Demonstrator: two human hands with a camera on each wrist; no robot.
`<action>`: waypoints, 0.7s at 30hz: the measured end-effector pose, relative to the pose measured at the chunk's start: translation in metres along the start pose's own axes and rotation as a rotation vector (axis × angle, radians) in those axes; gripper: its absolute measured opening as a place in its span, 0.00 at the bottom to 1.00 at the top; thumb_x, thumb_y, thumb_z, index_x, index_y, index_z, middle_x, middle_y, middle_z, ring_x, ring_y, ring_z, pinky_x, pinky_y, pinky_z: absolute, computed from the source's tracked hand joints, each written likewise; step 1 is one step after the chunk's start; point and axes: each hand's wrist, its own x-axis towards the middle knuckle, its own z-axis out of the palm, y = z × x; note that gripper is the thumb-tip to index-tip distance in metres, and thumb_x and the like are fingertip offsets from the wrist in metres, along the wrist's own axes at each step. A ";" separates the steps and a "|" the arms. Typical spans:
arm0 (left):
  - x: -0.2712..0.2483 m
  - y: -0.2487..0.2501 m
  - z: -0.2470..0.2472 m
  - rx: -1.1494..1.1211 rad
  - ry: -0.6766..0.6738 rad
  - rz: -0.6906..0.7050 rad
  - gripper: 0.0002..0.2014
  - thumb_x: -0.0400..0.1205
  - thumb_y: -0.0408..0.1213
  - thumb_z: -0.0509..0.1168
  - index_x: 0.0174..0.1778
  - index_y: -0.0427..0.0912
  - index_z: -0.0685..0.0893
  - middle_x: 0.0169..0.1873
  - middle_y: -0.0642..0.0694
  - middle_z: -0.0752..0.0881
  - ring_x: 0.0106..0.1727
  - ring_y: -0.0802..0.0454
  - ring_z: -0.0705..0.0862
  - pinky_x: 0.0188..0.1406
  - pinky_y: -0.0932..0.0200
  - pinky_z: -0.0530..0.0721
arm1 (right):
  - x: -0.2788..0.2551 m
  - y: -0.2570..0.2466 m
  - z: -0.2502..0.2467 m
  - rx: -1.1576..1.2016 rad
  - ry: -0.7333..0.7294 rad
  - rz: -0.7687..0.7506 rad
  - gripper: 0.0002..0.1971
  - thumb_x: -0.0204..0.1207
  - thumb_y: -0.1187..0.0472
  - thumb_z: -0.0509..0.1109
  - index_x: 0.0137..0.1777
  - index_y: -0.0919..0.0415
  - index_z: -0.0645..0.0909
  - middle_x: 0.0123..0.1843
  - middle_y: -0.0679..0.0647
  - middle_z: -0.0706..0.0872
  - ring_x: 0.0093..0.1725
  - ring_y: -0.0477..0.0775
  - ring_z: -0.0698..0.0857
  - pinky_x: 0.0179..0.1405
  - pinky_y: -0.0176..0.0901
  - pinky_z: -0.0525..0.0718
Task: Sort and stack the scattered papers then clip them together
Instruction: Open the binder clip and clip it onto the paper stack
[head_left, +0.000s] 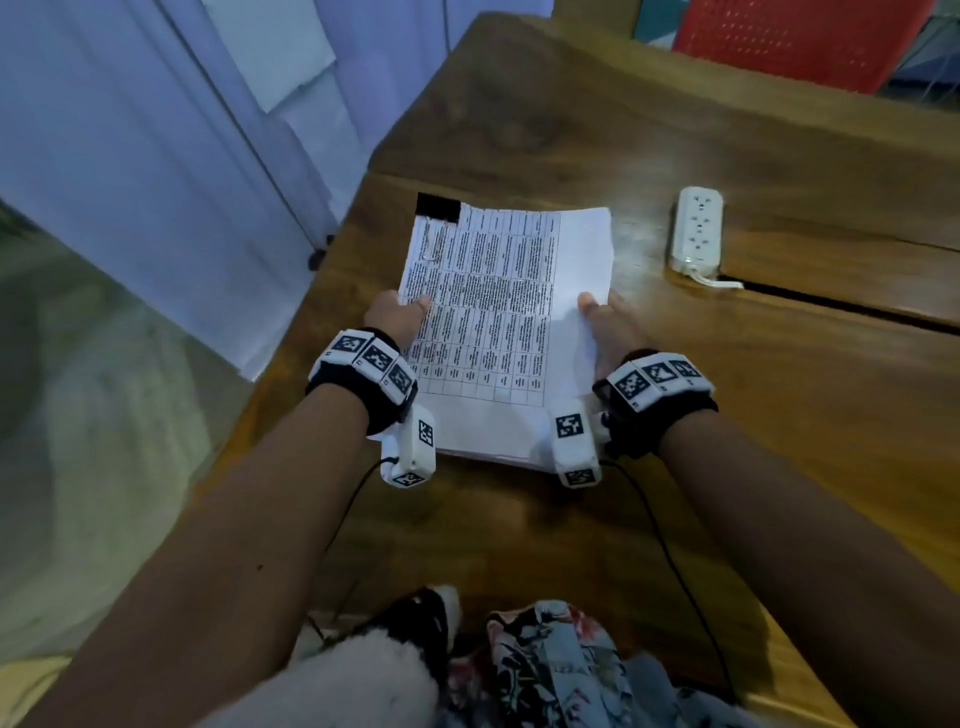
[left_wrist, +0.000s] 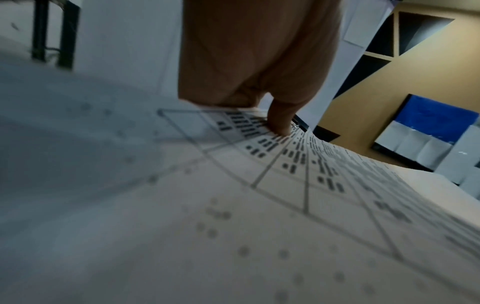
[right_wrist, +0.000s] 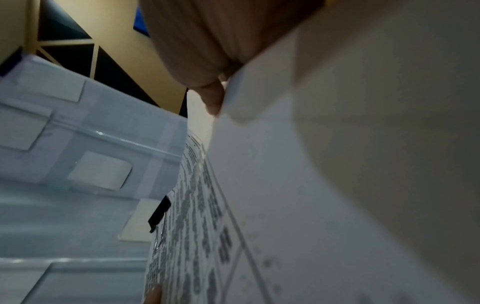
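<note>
A stack of papers (head_left: 498, 332) was held over the wooden table (head_left: 779, 395), gripped at both long sides near the middle. The top sheet carried a printed grid of small dark text, with a blank margin along its right side. The left hand (head_left: 397, 314) pinched the left edge, its thumb lying on top of the printed sheet while the other fingers went out of sight under the stack. The left wrist view showed that thumb (left_wrist: 281, 115) pressed down on the grid of text. The right hand (head_left: 605, 322) held the right edge in the same way, thumb on the blank margin and fingers hidden beneath. In the right wrist view a fingertip (right_wrist: 214, 98) pressed against the paper's edge, though the picture was blurred. A black binder clip (head_left: 438, 207) was clamped on the far left corner of the stack, with its wire handle folded flat onto the top page. The same clip showed as a dark bar at the sheet's edge in the right wrist view (right_wrist: 159, 214). Whether the near end of the stack rested on the table or hung just above it could not be told. To the right, well apart from the papers, a white power strip (head_left: 696, 228) lay on the table beside a dark gap in the wood. A red plastic chair (head_left: 795, 36) stood beyond the far edge.
</note>
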 end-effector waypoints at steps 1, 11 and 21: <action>0.007 -0.010 -0.017 0.006 0.029 -0.010 0.31 0.85 0.46 0.58 0.80 0.32 0.60 0.79 0.35 0.65 0.79 0.38 0.66 0.76 0.50 0.66 | -0.004 0.000 0.022 -0.023 0.003 -0.006 0.12 0.81 0.63 0.59 0.62 0.60 0.76 0.53 0.55 0.83 0.55 0.55 0.80 0.57 0.45 0.79; 0.034 -0.081 -0.110 0.116 0.121 -0.030 0.18 0.85 0.38 0.59 0.66 0.29 0.78 0.65 0.34 0.81 0.66 0.37 0.79 0.63 0.51 0.76 | -0.030 0.037 0.146 -0.178 0.001 0.096 0.17 0.84 0.65 0.54 0.70 0.70 0.70 0.57 0.59 0.81 0.62 0.59 0.79 0.43 0.36 0.82; 0.040 -0.127 -0.110 0.089 0.123 -0.013 0.18 0.83 0.39 0.61 0.69 0.40 0.79 0.65 0.39 0.83 0.64 0.40 0.82 0.60 0.55 0.77 | -0.039 0.064 0.161 -0.572 0.189 0.052 0.16 0.78 0.71 0.58 0.66 0.73 0.70 0.66 0.67 0.78 0.65 0.65 0.78 0.52 0.43 0.74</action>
